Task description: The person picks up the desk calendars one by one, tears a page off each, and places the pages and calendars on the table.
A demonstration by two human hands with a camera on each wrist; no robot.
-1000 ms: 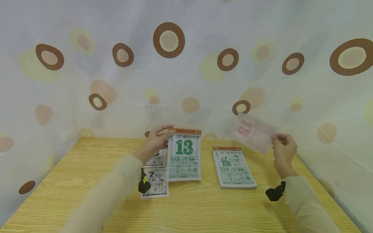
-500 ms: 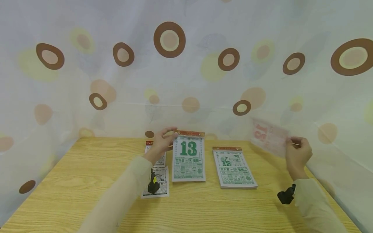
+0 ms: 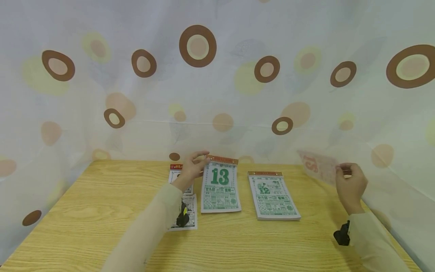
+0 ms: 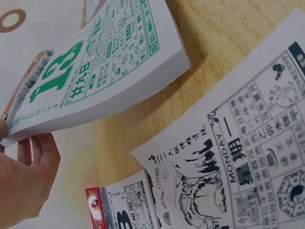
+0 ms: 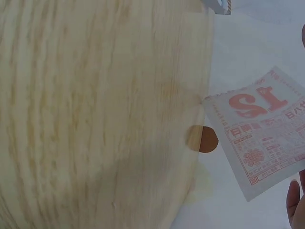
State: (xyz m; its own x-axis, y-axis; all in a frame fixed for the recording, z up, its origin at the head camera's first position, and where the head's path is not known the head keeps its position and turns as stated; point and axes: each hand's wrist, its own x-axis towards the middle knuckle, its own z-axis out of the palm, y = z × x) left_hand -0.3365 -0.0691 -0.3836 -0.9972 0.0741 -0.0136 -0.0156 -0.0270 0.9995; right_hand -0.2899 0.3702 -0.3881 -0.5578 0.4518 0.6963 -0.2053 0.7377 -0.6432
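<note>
My left hand grips the upper left corner of a thick tear-off calendar showing a green 13. In the left wrist view, that calendar tilts with its top end raised and fingers under its edge. Whether its lower end touches the table is unclear. Over at the right, my right hand pinches a thin loose calendar page held above the table. Its red 12 reads mirrored in the right wrist view, where the page hangs spread out and only fingertips show at the frame's edge.
Another tear-off calendar with a green 12 lies right of centre. Partly behind my left arm are a small red-topped calendar and a black-printed sheet. The wooden table ends at a spotted curtain.
My left hand has shifted right and a little down with the green 13 calendar, uncovering more of the red-topped one. My right hand has carried the page right and lower.
</note>
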